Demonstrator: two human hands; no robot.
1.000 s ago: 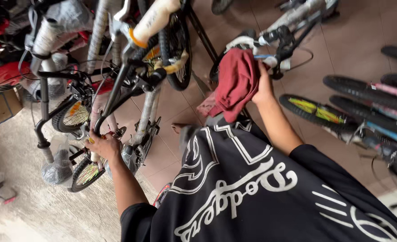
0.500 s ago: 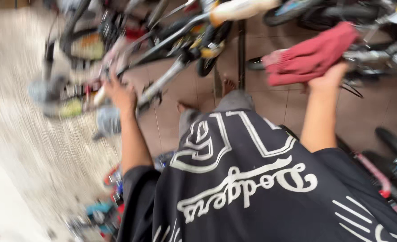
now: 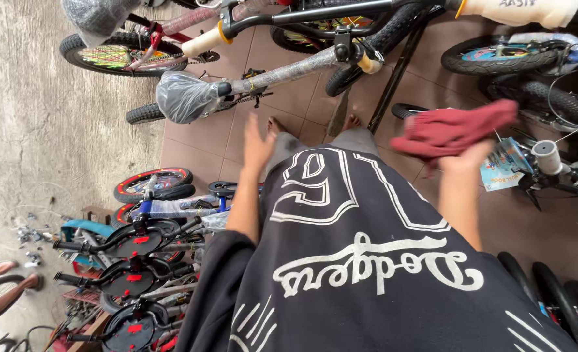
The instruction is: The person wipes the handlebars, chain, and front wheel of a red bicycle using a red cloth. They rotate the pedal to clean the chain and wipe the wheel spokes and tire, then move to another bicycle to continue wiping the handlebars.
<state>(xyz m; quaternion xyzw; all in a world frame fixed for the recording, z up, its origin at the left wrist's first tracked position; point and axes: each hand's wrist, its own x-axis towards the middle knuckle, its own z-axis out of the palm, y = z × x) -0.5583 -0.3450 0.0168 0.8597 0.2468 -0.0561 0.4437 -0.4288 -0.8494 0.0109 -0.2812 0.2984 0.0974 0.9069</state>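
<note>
My right hand (image 3: pixel 463 163) gripped a crumpled dark-red cloth rag (image 3: pixel 455 130) above the brown tiled floor (image 3: pixel 289 104). My left hand (image 3: pixel 256 146) was open, empty, near the plastic-wrapped bicycle saddle (image 3: pixel 186 96).

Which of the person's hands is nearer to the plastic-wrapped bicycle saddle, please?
The left hand. It is open, just below and right of the wrapped saddle in the picture, not touching. The right hand holds a red cloth far across.

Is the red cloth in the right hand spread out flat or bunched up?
Bunched up: the red cloth lies crumpled in folds over the right hand.
</note>
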